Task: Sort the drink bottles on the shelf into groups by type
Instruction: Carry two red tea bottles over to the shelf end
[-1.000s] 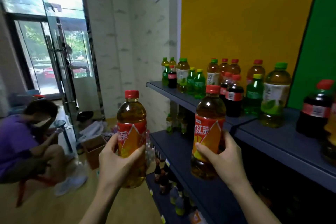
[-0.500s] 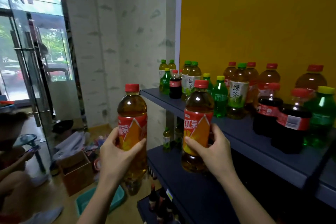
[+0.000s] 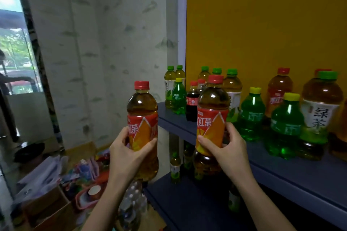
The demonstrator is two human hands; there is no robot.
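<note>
The left hand (image 3: 124, 153) wraps its fingers tight around a red-capped brown tea bottle (image 3: 142, 124) beside the dark blue shelf (image 3: 293, 172). The right hand (image 3: 230, 148) clamps a matching red-label tea bottle (image 3: 212, 118) before it.

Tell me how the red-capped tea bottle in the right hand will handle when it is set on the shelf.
The red-capped tea bottle looks nearly full, so probably heavy for its size. It is tall and narrow, so likely to tip if nudged. The right hand holds the glossy label, which may be slippery.

Daylight from the left doorway (image 3: 11, 43); soft, edge-warped picture.
</note>
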